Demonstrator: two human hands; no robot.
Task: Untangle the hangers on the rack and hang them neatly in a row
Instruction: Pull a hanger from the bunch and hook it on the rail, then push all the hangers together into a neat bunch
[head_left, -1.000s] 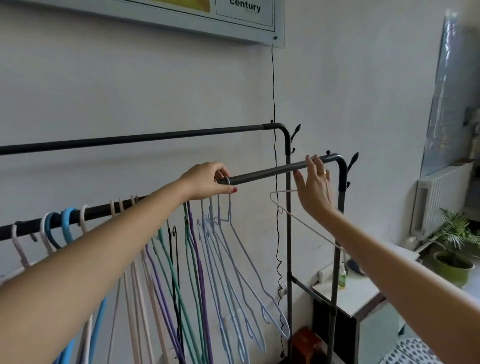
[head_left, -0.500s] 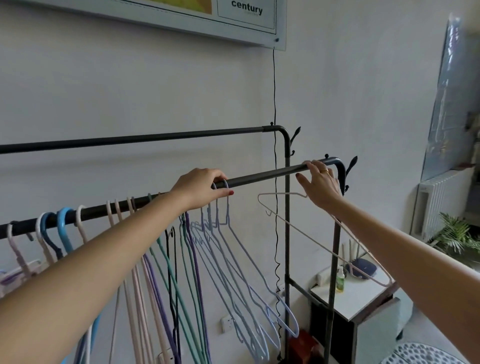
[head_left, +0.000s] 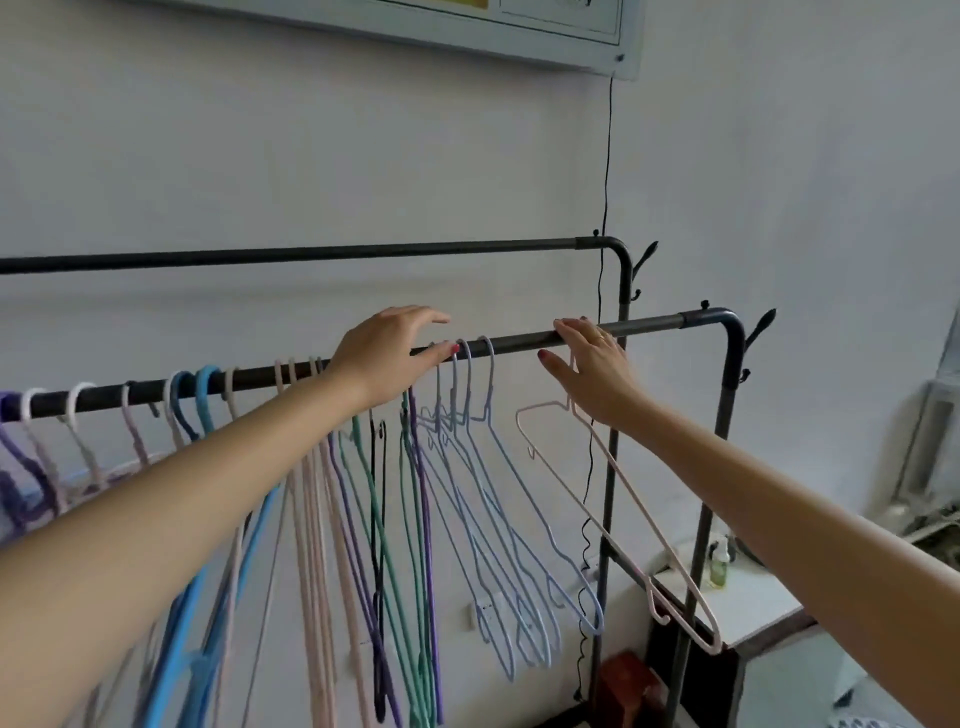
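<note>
The dark front rail (head_left: 519, 344) of the rack carries several hangers: thick blue and pale ones (head_left: 208, 395) at the left, beige, green and purple wire ones (head_left: 415, 519) in the middle, light blue ones (head_left: 498, 493) to their right. My left hand (head_left: 395, 353) hovers over the rail with fingers spread, its thumb touching the light blue hooks. My right hand (head_left: 592, 369) rests on the rail further right, holding a pale pink hanger (head_left: 623, 535) that slants below it. The palm hides the pink hanger's hook.
A second, higher rail (head_left: 311, 254) runs behind, close to the wall. A black cable (head_left: 605, 182) drops from a framed poster (head_left: 519, 36). Low at the right stands a small white-topped table (head_left: 748, 608) with a bottle (head_left: 719, 564); a red-brown box (head_left: 628, 686) sits by the rack's foot.
My left hand let go of the light blue hook and spread its fingers. My right hand slid left along the rail with the pink hanger, closer to the blue ones.
</note>
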